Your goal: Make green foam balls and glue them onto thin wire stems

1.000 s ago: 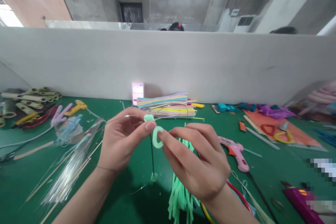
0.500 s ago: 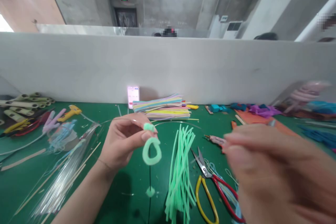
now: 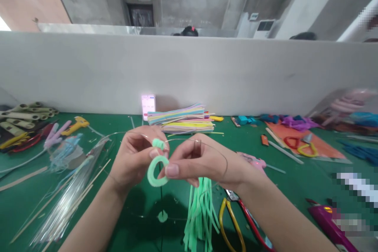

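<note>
My left hand (image 3: 137, 155) pinches a mint-green pipe cleaner, whose short coil (image 3: 158, 143) shows above the thumb. Below it hangs a bent pipe-cleaner loop (image 3: 153, 177). The thumb and fingers of my right hand (image 3: 195, 161) are closed on the right side of that loop. A thin clear wire or line (image 3: 189, 139) arcs out on both sides of the hands. Under my right hand lies a bundle of mint-green pipe cleaners (image 3: 199, 220), with scissors (image 3: 228, 216) partly covered by my right forearm. A small green piece (image 3: 162, 216) sits beneath the loop.
Coloured pipe cleaners (image 3: 180, 120) lie at the back beside an upright phone (image 3: 148, 106). On the left are clear sticks (image 3: 63, 204), a yellow glue gun (image 3: 76, 125) and bamboo tubes (image 3: 26, 116). To the right lie a pink glue gun (image 3: 251, 159), more scissors (image 3: 299, 145) and a purple tool (image 3: 330, 224).
My right hand has come in from the right and taken hold of the green loop. My left hand keeps its pinch, and the loop has shifted slightly left in view.
</note>
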### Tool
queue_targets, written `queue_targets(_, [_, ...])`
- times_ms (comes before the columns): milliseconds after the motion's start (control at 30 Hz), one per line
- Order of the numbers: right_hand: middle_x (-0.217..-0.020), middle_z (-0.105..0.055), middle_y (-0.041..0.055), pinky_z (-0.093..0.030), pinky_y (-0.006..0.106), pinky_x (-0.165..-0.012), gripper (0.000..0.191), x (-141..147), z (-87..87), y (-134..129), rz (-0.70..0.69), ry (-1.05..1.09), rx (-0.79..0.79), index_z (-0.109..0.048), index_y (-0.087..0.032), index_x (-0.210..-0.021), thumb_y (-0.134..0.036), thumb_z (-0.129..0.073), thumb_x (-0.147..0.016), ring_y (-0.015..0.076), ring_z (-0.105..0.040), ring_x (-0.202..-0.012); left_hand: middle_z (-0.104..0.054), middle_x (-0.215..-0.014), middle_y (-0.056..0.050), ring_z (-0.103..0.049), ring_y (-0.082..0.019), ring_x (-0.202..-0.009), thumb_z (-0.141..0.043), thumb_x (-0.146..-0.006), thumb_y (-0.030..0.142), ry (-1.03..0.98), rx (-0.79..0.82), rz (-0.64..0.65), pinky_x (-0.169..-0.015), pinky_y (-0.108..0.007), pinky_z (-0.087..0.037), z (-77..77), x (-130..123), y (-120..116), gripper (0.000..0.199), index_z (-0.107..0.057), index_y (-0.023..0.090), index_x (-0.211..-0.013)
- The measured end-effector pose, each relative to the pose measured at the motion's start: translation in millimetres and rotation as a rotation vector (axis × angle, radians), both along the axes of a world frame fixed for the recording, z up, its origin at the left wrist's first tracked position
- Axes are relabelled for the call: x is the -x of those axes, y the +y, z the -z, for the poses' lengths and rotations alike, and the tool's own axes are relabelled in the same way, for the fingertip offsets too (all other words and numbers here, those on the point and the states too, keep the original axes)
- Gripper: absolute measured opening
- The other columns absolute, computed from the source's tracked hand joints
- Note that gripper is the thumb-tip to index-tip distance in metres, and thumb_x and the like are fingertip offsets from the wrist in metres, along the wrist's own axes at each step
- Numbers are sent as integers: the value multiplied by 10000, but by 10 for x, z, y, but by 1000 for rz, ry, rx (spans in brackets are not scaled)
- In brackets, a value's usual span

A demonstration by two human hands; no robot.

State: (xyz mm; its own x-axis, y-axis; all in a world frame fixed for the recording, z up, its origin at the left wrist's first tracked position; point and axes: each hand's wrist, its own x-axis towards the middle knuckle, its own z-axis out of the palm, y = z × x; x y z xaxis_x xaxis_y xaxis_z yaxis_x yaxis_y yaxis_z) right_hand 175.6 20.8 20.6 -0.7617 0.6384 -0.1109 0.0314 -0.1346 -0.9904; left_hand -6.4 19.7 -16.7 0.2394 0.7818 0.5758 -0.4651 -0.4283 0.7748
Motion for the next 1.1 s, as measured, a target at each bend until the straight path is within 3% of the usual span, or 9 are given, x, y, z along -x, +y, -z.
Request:
queue_targets(100, [-602, -597, -65, -322, 211, -486, 83, -31, -22, 15, -36, 97, 35, -747, -192, -719, -201, -828, -714, 57, -407, -518, -654, -630, 40, -572, -73, -537, -850, -725, 316, -17, 23, -9, -485, -166, -493, 29, -15, -7, 146, -745, 215, -717])
queue_targets(233, [-692, -612, -42, -372, 204, -545, 95, -87, -43, 46, -50, 166, -43, -659, -172, -710, -146, -723, -775, 67, -455, -585, -646, -637, 41, -560, -64, -461, -832, -749, 348, -54, 60, 20, -420, -165, -467, 76, -71, -32, 160, -745, 214, -731])
queue_targets(467, [-869, -668, 33, -478, 305, -757, 191, -174, -42, 32, -17, 97, -280, -607, -174, -805, -314, -718, -873, 154, -613, -837, -676, -628, 61, -641, -47, -481, -809, -799, 304, -122, 101, 55, -445, -95, -495, 31, -169, -46, 135, -718, 206, -817])
queue_targets(600, [-882, -708, 45, -514, 346, -817, 225, -181, -28, 63, -4, 71, -314, -629, -169, -790, -356, -727, -868, 174, -648, -880, -675, -630, 70, -636, -33, -459, -800, -813, 286, -155, 123, 97, -470, -97, -524, 36, -200, -39, 139, -703, 191, -838])
queue_targets(733, [-810, -722, 33, -542, 336, -792, 236, -181, 15, 135, 14, 112, -247, -666, -158, -773, -363, -763, -838, 161, -677, -810, -681, -639, 75, -649, -33, -460, -802, -815, 274, -179, 147, 164, -489, -107, -550, 88, -199, -37, 132, -701, 190, -806])
queue_targets(900, [-677, -680, -24, -512, 206, -610, 194, -202, 52, 185, 107, 187, -205, -681, -164, -775, -278, -837, -768, 86, -627, -624, -721, -623, 54, -660, -40, -453, -786, -839, 272, -178, 221, 299, -448, -79, -517, 162, -223, -43, 119, -705, 185, -828])
queue_targets(1100, [-812, -677, -26, -492, 179, -636, 73, -213, 74, 189, 152, 341, -364, -710, -190, -917, -181, -752, -858, 59, -603, -682, -730, -641, 62, -659, -35, -453, -767, -859, 244, -240, 313, 375, -449, -55, -507, 205, -300, -45, 166, -620, 196, -918])
